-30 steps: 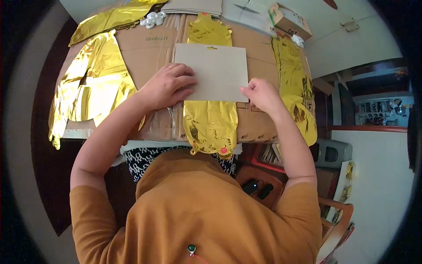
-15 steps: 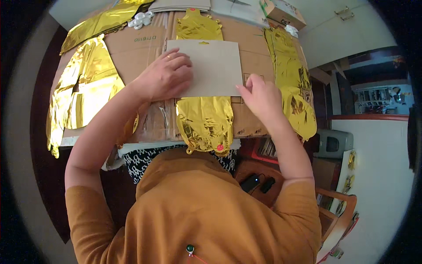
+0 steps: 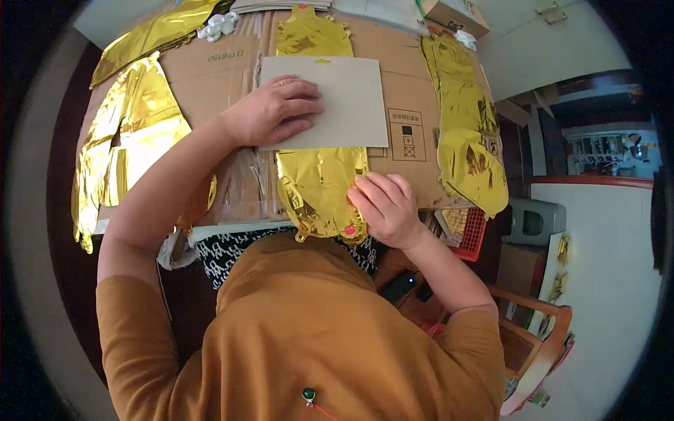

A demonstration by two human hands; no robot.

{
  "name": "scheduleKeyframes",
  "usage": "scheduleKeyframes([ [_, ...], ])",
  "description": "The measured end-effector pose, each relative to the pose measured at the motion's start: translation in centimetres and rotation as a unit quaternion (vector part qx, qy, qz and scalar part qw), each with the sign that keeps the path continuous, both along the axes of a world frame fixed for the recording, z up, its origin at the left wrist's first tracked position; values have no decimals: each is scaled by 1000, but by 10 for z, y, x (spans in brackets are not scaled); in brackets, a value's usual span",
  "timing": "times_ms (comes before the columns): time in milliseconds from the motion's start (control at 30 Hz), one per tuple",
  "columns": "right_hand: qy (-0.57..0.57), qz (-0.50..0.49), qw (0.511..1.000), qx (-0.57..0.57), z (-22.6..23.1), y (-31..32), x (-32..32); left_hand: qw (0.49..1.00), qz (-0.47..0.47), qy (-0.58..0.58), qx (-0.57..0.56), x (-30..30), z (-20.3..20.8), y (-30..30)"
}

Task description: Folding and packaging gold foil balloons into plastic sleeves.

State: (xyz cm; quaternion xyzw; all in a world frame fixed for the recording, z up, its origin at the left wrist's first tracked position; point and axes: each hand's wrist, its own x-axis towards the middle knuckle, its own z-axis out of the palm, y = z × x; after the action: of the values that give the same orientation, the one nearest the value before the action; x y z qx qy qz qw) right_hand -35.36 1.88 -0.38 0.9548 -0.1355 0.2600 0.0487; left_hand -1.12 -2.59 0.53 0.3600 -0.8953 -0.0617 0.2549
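A flat gold foil balloon (image 3: 316,186) lies lengthwise on a cardboard box, with a light grey card (image 3: 344,105) across its middle. The balloon's ends stick out above and below the card, and its near end hangs a little over the box edge. My left hand (image 3: 277,112) rests palm down on the card's left side, fingers stretched out and pressing on it. At the balloon's lower right edge is my right hand (image 3: 390,210), its fingers bent together on the foil; the thumb is hidden. A red round spot (image 3: 350,230) marks the balloon's near end.
More flat gold foil balloons lie at the left (image 3: 151,105), far left and right (image 3: 467,126) of the cardboard box (image 3: 210,84). White ribbon bundles (image 3: 218,27), a stack of grey cards (image 3: 281,5) and a small carton (image 3: 456,15) are at the back. A wooden chair (image 3: 554,316) stands right.
My right hand has moved from beside the card's right edge down to the balloon's lower right edge. My left hand has settled flatter and slightly further right on the card.
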Motion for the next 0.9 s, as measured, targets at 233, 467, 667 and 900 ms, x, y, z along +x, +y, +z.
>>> scheduleKeyframes([
  [233,-25,42,997,52,17,-6,6,999,-1,-38,0,1,10,-2],
  [467,-3,62,998,5,27,-17,7,996,-10,-79,-50,0,7,-4],
  [667,-23,87,996,10,38,-28,20,996,-12,-78,-45,0,7,-3],
  [900,-63,97,987,109,31,-11,15,995,-34,-88,-32,-9,12,10],
])
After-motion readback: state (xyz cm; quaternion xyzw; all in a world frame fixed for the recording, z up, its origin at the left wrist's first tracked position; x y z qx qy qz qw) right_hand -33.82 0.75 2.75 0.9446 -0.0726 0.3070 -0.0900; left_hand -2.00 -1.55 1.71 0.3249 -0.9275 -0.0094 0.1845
